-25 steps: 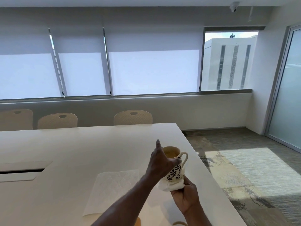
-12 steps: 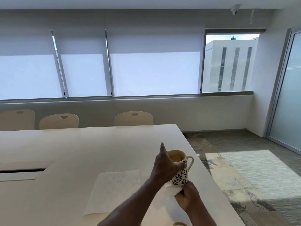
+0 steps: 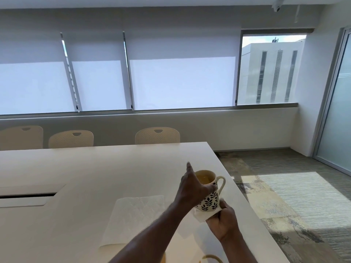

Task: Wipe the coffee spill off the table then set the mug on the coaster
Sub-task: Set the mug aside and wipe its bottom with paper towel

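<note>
Near the right edge of the white counter [image 3: 95, 177], the left hand [image 3: 191, 188] grips a leaf-patterned mug [image 3: 209, 201] from its left side, with its fingers [image 3: 211, 187] clamped round the body just below the rim and the index finger pointing straight up. The mug tilts slightly, its handle faces right, and pale brown liquid sits inside. The right hand [image 3: 223, 221], just below, has its fingers closed on a crumpled paper towel [image 3: 200, 215] pressed against the mug's base. Whether the base touches the counter cannot be told. A flat paper towel [image 3: 136, 215] lies spread on the counter to the left, partly under the left forearm. A brown ring of coffee [image 3: 212, 258] shows on the counter at the bottom edge. Three cream chairs [image 3: 157, 135] stand along the far side.
</note>
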`<state>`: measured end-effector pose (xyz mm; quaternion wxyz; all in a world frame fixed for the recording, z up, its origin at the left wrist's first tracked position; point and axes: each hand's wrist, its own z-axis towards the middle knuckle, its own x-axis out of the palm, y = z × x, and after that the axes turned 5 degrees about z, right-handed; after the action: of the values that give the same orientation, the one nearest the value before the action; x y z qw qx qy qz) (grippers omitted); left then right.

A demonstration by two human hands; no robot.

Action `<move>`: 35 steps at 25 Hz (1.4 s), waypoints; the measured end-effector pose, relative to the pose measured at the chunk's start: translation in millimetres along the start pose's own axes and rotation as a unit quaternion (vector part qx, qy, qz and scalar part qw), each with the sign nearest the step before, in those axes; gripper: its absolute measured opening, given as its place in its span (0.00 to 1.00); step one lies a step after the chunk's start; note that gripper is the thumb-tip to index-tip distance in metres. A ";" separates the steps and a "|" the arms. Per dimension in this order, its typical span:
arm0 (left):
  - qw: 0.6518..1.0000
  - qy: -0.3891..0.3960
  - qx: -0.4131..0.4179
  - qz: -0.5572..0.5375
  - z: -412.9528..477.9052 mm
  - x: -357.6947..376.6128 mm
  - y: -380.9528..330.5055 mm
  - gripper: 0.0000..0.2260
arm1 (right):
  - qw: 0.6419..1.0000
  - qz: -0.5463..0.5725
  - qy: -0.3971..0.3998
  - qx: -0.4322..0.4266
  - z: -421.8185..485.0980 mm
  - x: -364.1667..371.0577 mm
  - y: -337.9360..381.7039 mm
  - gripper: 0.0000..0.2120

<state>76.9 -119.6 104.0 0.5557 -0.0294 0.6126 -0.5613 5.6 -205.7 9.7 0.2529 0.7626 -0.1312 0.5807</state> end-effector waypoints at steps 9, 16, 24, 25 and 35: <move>0.999 -0.041 -0.021 -0.029 -3.2 -13.9 12.9 0.57 | 0.847 -0.405 -0.169 -0.300 16.7 -8.6 49.9 0.15; 0.998 -0.053 -0.014 -0.025 -2.5 -23.4 20.9 0.56 | 0.345 -0.901 0.084 -0.250 49.4 -15.6 29.8 0.23; 0.999 -0.046 -0.020 -0.017 0.6 -26.5 35.1 0.56 | 0.233 -0.967 0.096 0.017 62.8 -40.7 15.9 0.24; 0.999 -0.046 -0.019 -0.018 2.3 -26.3 35.6 0.56 | 0.229 -0.969 0.094 0.022 62.1 -40.9 14.2 0.25; 0.999 -0.038 -0.005 -0.025 3.3 -19.1 33.4 0.56 | 0.233 -0.965 0.120 0.022 36.7 -54.7 10.0 0.25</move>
<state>106.2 -96.9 93.1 0.5639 -0.0691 0.5932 -0.5704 14.8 -239.0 -47.2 0.6183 0.2401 0.7483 -0.0138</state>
